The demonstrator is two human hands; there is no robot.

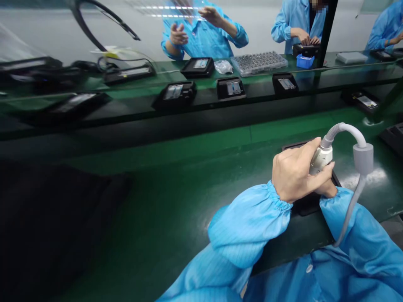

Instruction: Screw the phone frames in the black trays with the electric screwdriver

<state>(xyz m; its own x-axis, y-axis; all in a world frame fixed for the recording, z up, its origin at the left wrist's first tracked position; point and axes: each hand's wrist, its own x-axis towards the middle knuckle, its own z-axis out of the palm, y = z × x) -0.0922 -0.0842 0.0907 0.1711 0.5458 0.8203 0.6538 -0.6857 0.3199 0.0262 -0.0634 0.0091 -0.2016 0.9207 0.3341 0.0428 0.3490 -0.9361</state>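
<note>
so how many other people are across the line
3: one person at top centre, arms raised; a second right of them; a third at far right edge. More may be hidden.

The white plastic handheld tool (321, 158) is glossy and smooth. Its pale grey ribbed hose (343, 128) looks duller, and the grey plastic cylinder fitting (363, 158) is matt. The blue cloth sleeve (248, 226) shows a fine woven stripe. The green bench mat (176, 197) is smooth with a faint sheen — the black plastic tray (307, 205) is matt.
</note>
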